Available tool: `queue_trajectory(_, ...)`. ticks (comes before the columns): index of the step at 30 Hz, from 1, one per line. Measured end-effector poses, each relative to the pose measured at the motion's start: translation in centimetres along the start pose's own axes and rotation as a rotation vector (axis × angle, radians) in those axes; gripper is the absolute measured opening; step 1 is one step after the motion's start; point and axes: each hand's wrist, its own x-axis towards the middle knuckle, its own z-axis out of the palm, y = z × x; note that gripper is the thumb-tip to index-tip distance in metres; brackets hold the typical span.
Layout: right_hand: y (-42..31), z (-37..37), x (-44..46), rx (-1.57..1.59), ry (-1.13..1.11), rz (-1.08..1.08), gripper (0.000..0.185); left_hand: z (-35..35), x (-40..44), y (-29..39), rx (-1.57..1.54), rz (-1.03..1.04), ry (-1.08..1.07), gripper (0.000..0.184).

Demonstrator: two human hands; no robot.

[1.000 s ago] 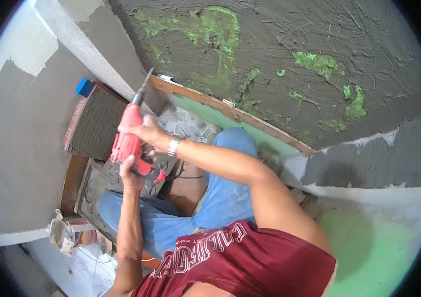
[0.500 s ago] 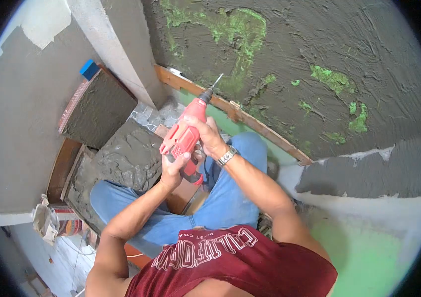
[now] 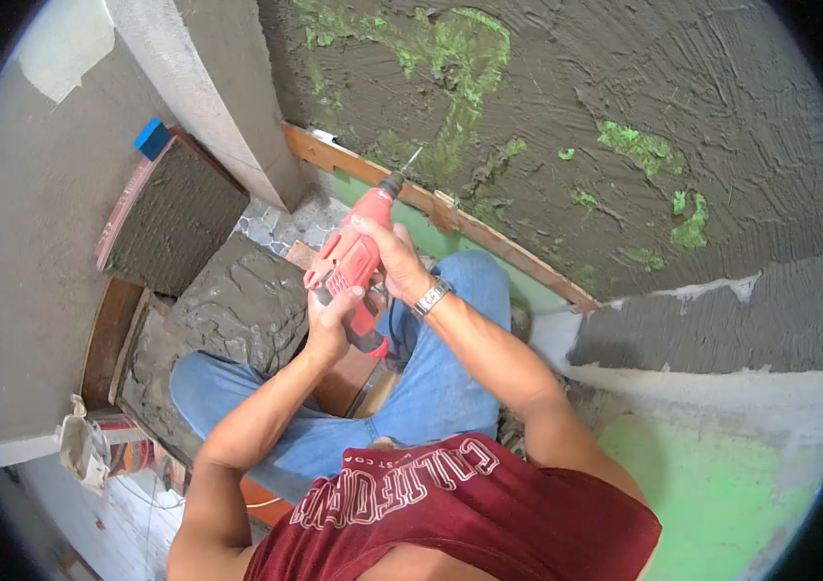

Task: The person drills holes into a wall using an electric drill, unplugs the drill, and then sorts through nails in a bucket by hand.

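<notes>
Both hands hold a red power drill (image 3: 355, 254) above my crossed legs. My left hand (image 3: 330, 324) is closed around its rear and grip. Farther forward, my right hand (image 3: 402, 263), with a metal watch at the wrist, wraps the body of the tool. A thin bit (image 3: 412, 160) points up and away, in front of the wooden strip (image 3: 411, 194) along the wall's lower edge. From this angle I cannot tell whether the tip touches the wall. The drill's trigger is hidden by my fingers.
Wet grey mortar coats the wall (image 3: 566, 87), with green patches showing through. To the left, a heap of mortar (image 3: 247, 300) lies beside mortar-covered tiles (image 3: 174, 213) leaning near a blue block (image 3: 152, 139). A bag (image 3: 84, 445) sits at lower left; a column (image 3: 213, 92) stands ahead.
The view has shifted slightly, so the surroundings appear a little farther left. Both hands keep the same hold on the drill.
</notes>
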Motion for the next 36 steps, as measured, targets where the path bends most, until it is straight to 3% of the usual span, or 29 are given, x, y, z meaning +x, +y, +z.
queue_trajectory(3,-0.1,-0.2,0.0,-0.003,0.032,-0.016,0.044,0.0,0.4,-0.3,-0.029,-0.035,-0.022,0.085)
queue_trajectory(6,-0.2,-0.2,0.0,0.020,0.058,-0.042,0.042,1.4,0.3,0.5,-0.040,-0.035,0.049,0.056)
queue_trajectory(9,-0.7,-0.1,-0.1,0.027,0.082,-0.022,0.040,0.9,0.7,0.0,-0.029,-0.054,0.008,0.085)
queue_trajectory(12,-1.0,-0.3,-0.5,0.009,0.088,-0.010,0.039,0.9,0.7,-0.6,0.020,-0.046,-0.008,0.084)
queue_trajectory(15,-1.1,-0.7,-0.5,-0.029,0.091,-0.001,0.038,2.2,0.5,-0.7,0.044,0.066,0.089,0.052)
queue_trajectory(17,-0.6,-1.3,-0.1,-0.020,0.099,-0.014,0.037,2.7,0.7,-0.9,0.006,0.096,0.089,0.047)
queue_trajectory(36,-1.0,-2.4,0.0,-0.029,0.107,-0.052,0.039,1.8,0.2,-3.8,0.088,-0.046,0.088,0.028)
